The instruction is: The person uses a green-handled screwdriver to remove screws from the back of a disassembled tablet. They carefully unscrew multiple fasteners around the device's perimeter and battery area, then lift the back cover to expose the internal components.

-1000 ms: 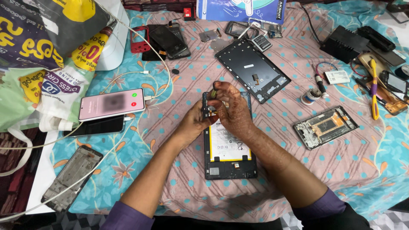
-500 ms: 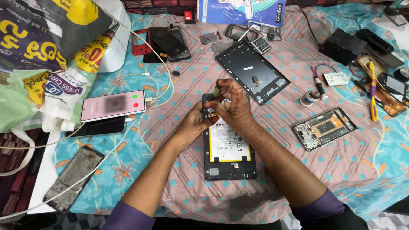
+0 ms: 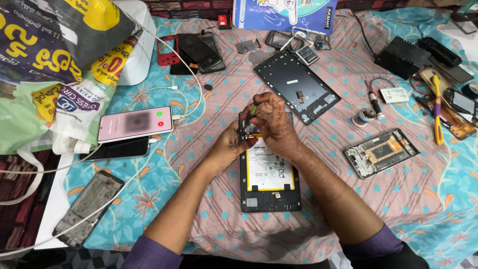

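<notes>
An opened tablet (image 3: 270, 185) lies in front of me with its white battery showing. My left hand (image 3: 233, 143) rests on the tablet's upper left edge and holds it steady. My right hand (image 3: 271, 119) is closed around a small tool with a green-yellow handle (image 3: 254, 109), pointed down at the tablet's top end. Both hands meet over that top end and hide the parts beneath them.
The tablet's black back cover (image 3: 297, 85) lies just beyond. A pink phone (image 3: 135, 123) on a white cable shows a call screen at left, above a black phone (image 3: 115, 148). Phone frames (image 3: 381, 151) (image 3: 88, 207), a solder spool (image 3: 365, 117), cases and printed bags (image 3: 55, 69) surround the cloth.
My hands stay over the tablet's top end; my right hand has shifted slightly with the tool. The view has tilted a little.
</notes>
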